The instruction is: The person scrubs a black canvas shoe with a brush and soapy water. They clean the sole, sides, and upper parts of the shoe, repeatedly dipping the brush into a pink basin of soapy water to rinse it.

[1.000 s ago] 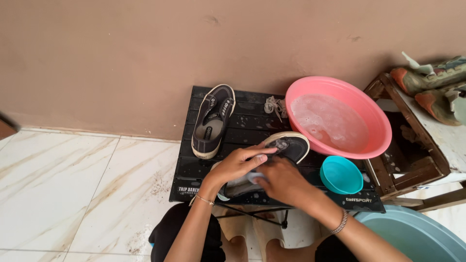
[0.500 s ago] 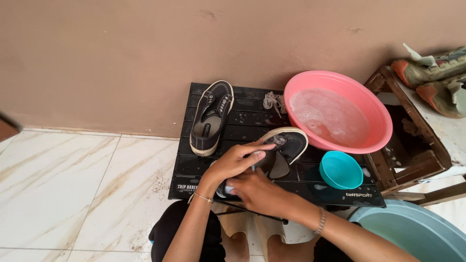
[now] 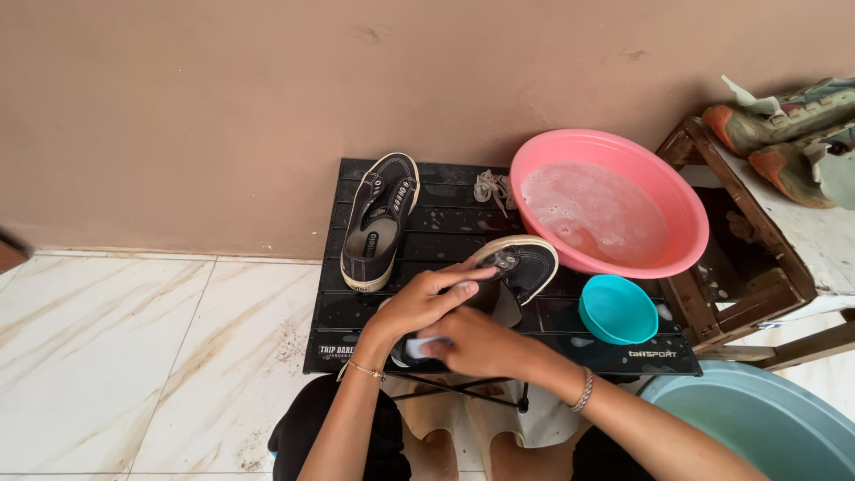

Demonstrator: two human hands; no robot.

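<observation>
A dark sneaker with a cream sole (image 3: 525, 263) lies on the black slatted table (image 3: 445, 223), toe pointing away from me. My left hand (image 3: 426, 298) presses down on its middle and holds it. My right hand (image 3: 472, 343) is closed around something small and pale at the shoe's heel end; what it is cannot be made out. A second matching sneaker (image 3: 378, 221) lies upright at the table's left side, untouched.
A pink basin of soapy water (image 3: 609, 201) stands at the table's right rear, with a small teal bowl (image 3: 617, 309) in front of it and loose laces (image 3: 492, 187) beside it. A wooden rack (image 3: 739, 258) with worn shoes (image 3: 784, 116) stands right. A grey-blue tub (image 3: 757, 423) sits bottom right.
My right hand has slid back from the shoe's middle toward its heel end, nearer to me. My left hand stays on the shoe.
</observation>
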